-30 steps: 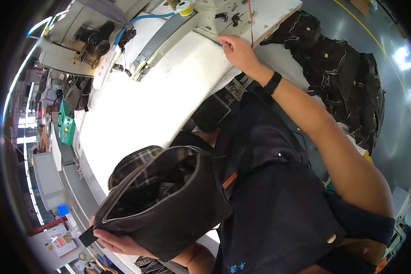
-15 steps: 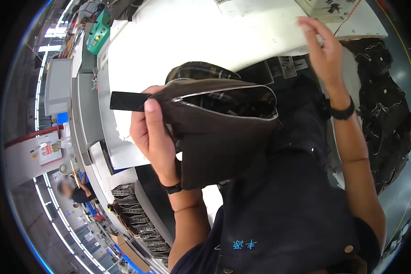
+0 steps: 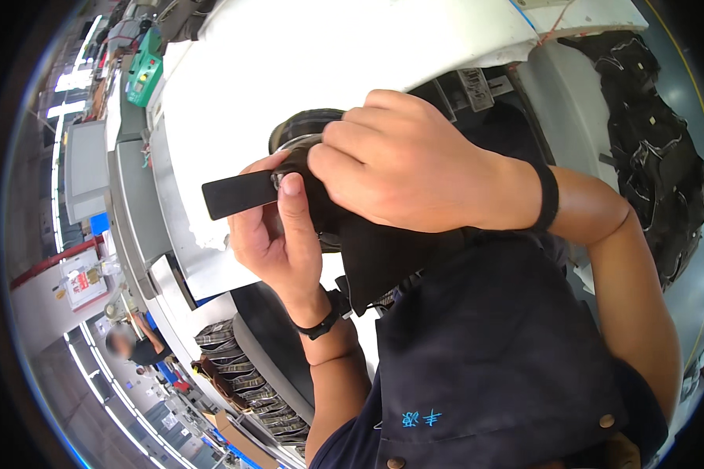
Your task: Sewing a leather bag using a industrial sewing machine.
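White counter (image 3: 289, 55) fills the upper part of the view, with a workshop aisle and stacked plaid pieces (image 3: 235, 367) far down at the lower left, and a heap of dark fabric (image 3: 665, 180) lying at the right. Close under the camera, both hands meet on a dark bag (image 3: 383, 250) held up in front of the chest, above the counter's edge. The left hand (image 3: 278, 234) is closed from below, its thumb pressed on the bag's end where a flat black strap tab (image 3: 238, 194) sticks out to the left; the tab's long axis runs nearly level, tilting a little upward to the right. The right hand (image 3: 407, 168) curls over the top of the bag, fingers bent down onto its rim, touching the left thumb. Both hands are equally near. The bag's opening is hidden under the right hand, so I cannot tell what is inside it.
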Demonstrator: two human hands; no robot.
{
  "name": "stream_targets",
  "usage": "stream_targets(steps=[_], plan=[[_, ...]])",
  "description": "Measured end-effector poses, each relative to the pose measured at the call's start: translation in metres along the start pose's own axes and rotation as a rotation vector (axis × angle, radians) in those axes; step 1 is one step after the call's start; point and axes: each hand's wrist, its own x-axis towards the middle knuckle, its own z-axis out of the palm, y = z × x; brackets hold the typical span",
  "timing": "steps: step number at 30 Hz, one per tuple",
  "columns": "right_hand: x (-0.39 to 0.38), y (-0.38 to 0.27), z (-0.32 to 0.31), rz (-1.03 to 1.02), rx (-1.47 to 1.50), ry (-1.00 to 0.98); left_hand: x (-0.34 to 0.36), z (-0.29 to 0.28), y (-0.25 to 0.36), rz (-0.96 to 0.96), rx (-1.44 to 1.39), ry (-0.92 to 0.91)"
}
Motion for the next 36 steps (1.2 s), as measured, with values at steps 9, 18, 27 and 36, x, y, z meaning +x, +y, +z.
stream_targets(steps=[9, 18, 27, 36], plan=[[0.0, -0.004, 0.006, 0.002, -0.172, -0.132, -0.005, 0.012, -0.006, 0.031, 0.066, 0.029], [-0.003, -0.004, 0.001, 0.128, -0.083, -0.099, -0.007, 0.011, -0.005, 0.032, 0.058, 0.061], [-0.016, -0.009, -0.01, 0.097, -0.222, -0.272, -0.016, 0.022, -0.007, -0.041, -0.01, -0.048], [-0.027, 0.004, -0.013, 0.165, -0.204, -0.316, -0.02, 0.041, -0.019, -0.048, 0.005, -0.074]])
